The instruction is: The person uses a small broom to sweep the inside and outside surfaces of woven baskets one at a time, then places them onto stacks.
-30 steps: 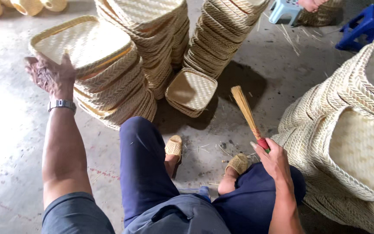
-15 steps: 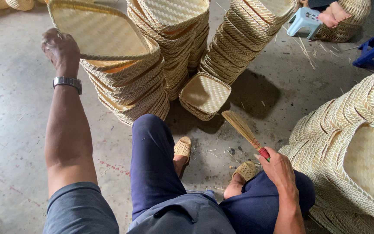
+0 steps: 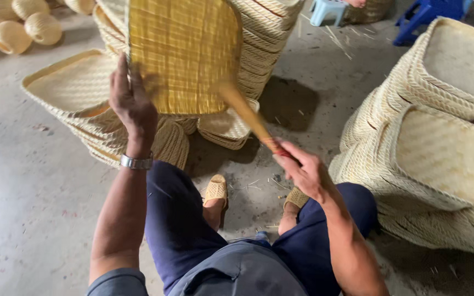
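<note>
Our left hand [image 3: 133, 104] grips the left edge of the woven tray [image 3: 185, 55], fingers curled round its rim, holding it upright above the stack of trays [image 3: 72, 93]. To the tray's right, our right hand [image 3: 303, 170] is closed on the red handle of a brush [image 3: 248, 118], whose long axis slants up-left, tip touching the tray's lower face.

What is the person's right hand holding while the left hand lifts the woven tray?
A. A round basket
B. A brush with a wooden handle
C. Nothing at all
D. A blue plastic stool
B: the right hand grips a brush whose handle angles up against the woven tray that the left hand holds by its edge.
</note>
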